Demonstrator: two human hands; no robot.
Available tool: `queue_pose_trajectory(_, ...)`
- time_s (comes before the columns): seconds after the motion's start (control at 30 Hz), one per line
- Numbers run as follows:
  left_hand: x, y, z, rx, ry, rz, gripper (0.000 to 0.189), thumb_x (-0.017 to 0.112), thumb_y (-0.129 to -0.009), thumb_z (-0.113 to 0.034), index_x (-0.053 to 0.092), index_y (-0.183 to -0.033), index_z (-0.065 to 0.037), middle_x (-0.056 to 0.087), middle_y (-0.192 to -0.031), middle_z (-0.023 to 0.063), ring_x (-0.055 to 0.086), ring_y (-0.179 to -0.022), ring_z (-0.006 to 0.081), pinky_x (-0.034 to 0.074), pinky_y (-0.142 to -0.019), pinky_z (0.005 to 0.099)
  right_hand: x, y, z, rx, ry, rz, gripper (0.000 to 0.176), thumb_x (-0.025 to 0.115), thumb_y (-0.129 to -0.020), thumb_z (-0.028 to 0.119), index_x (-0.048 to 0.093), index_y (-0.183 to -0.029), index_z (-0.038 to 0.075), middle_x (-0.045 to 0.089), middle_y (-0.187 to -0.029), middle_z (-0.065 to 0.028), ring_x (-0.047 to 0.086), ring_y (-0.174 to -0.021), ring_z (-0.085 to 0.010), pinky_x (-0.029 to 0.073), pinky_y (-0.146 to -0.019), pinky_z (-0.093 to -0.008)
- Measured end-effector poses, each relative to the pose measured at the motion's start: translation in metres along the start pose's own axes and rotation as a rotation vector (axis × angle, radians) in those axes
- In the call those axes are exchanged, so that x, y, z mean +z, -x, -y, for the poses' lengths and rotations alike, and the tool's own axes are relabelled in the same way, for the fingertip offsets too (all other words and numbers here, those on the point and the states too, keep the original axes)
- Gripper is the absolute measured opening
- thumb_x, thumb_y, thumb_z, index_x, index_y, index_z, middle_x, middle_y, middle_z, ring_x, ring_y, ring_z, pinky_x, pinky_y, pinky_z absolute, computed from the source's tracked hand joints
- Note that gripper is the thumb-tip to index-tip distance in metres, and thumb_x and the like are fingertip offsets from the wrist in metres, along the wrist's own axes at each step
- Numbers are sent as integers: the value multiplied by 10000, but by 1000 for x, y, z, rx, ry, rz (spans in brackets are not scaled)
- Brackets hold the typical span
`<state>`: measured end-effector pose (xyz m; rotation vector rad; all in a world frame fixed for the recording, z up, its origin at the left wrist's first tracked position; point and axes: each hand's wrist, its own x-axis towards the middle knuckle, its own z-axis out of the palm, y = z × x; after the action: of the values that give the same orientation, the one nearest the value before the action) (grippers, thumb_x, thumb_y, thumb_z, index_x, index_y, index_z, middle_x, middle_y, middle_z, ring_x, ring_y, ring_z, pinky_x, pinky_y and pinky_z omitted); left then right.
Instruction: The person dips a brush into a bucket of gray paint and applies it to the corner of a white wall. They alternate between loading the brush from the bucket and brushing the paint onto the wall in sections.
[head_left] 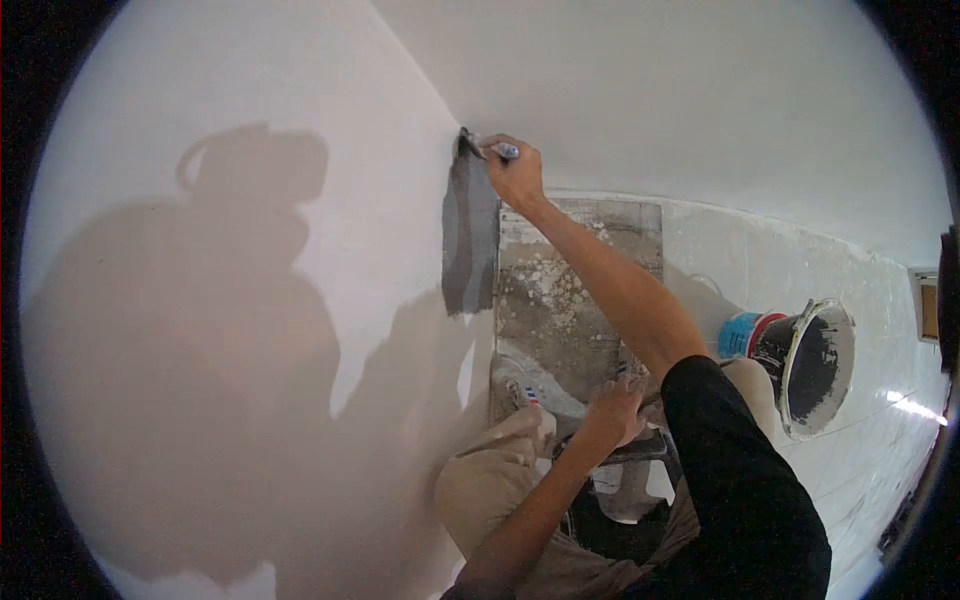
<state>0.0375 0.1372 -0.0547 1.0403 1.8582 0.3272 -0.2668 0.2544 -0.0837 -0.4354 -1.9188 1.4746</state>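
My right hand (517, 172) is closed around the handle of a paintbrush (474, 147). The dark bristles touch the wall in the corner, at the upper end of a strip of wet-looking grey paint (470, 240). Lower down, near my legs and a dark stool (640, 449), my left hand (615, 410) is held with its fingers curled. What lies in those fingers, if anything, is hidden. A paint-smeared bucket (846, 350) with dark grey paint inside stands to the right of my knee.
A blue-labelled tub (739, 334) sits against the bucket. Beneath my arm lies a paint-spattered board (550, 290), with my shoe (530, 385) at its near edge. Pale floor (710, 240) extends right. My shadow covers much of the left wall (380, 150).
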Motion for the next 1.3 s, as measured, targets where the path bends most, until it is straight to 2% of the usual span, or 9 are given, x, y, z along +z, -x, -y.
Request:
queue_pose_trajectory(0.1, 0, 4, 3, 40, -23, -83, 628, 659, -815, -312, 419, -1282, 32, 471, -1291, 252, 511, -1161, 392, 457, -948, 463, 3, -8, 9, 3, -137, -22, 113, 604, -856, 38, 696, -920, 20, 615, -667, -41, 506, -603, -63, 410, -552, -226)
queue_pose_trajectory(0.27, 3, 2, 4, 77, -17, -87, 614, 654, -817, -269, 409, -1288, 38, 492, -1263, 255, 516, -1155, 391, 454, -958, 460, -6, -1, 7, 257, -281, -87, 83, 616, -840, 33, 681, -880, 0, 622, -702, -43, 548, -625, -87, 426, -549, -233)
queue_pose_trajectory(0.4, -18, 2, -10, -94, 0, 173, 501, 613, -847, -314, 517, -1245, -26, 425, -1343, 192, 480, -1199, 352, 403, -981, 514, 16, -8, -11, 366, -220, -216, 62, 620, -834, 20, 660, -874, -6, 632, -779, -53, 575, -657, -103, 461, -564, -246)
queue_pose_trajectory(0.5, -18, 2, -9, -94, 34, 136, 490, 607, -854, -314, 521, -1241, -25, 399, -1375, 189, 477, -1206, 362, 395, -1001, 510, 16, -23, -6, 499, -533, -206, 74, 643, -818, 34, 646, -880, -6, 643, -843, -77, 598, -680, -138, 497, -608, -262)
queue_pose_trajectory(0.7, -19, 5, -11, -40, 12, 144, 505, 614, -851, -306, 511, -1249, -13, 424, -1356, 200, 492, -1184, 387, 405, -994, 503, 9, -19, -25, 436, -311, -334, 174, 686, -803, 86, 618, -920, -24, 644, -874, -109, 626, -736, -184, 522, -660, -283)
queue_pose_trajectory(0.8, -33, 9, -20, -125, 162, 93, 516, 618, -843, -301, 499, -1264, -27, 439, -1343, 208, 490, -1186, 387, 408, -990, 495, 30, -14, -34, 564, -194, -300, 198, 678, -811, 84, 603, -951, -34, 641, -889, -119, 631, -756, -192, 525, -665, -289)
queue_pose_trajectory(1.0, 6, -4, 8, 57, 29, -21, 543, 609, -847, -314, 474, -1286, -25, 449, -1337, 230, 521, -1142, 395, 419, -985, 461, -2, -19, -2, 597, -676, -257, 216, 681, -807, 88, 596, -970, -25, 629, -928, -118, 627, -819, -192, 524, -683, -284)
queue_pose_trajectory(1.2, -12, 7, -3, -31, 253, -66, 490, 605, -853, -335, 531, -1232, -33, 545, -1245, 216, 545, -1120, 358, 431, -967, 455, 28, -14, -2, 598, -357, -290, 116, 631, -835, 43, 607, -928, -22, 628, -930, -115, 636, -840, -182, 563, -682, -278)
queue_pose_trajectory(1.3, 2, 0, 9, 72, 87, -127, 440, 596, -860, -341, 577, -1174, -34, 580, -1202, 194, 553, -1112, 352, 439, -949, 462, -3, -17, 46, 591, -791, -253, 102, 635, -822, 37, 615, -909, -14, 638, -873, -98, 634, -787, -171, 539, -649, -282)
